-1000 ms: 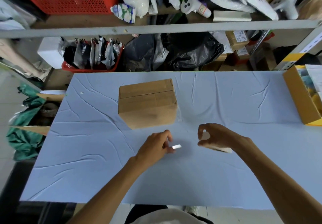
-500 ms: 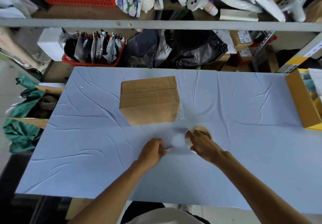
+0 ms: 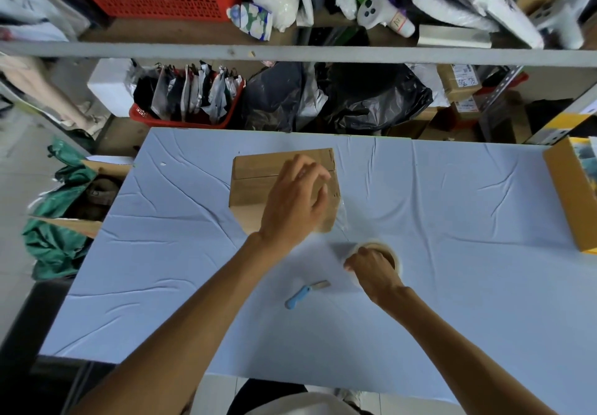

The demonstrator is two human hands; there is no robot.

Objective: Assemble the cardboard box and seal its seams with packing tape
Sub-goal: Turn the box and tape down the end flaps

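Note:
A closed brown cardboard box stands on the pale blue table, its top flaps folded shut. My left hand hovers over the box's right half with fingers spread, holding nothing. A roll of clear packing tape lies flat on the table just right of the box's front corner. My right hand grips the roll from the near side. A clear strip of tape runs from the roll toward the box's right edge. A small blue-handled cutter lies loose on the table in front of both hands.
An open yellow-brown carton sits at the table's right edge. Behind the table stands a shelf rack with red baskets, black bags and parcels. Green cloth and cardboard lie on the floor to the left.
My left hand let go of the blue cutter, which now lies on the table, and rose over the box. My right hand stayed on the tape roll, now set down flat.

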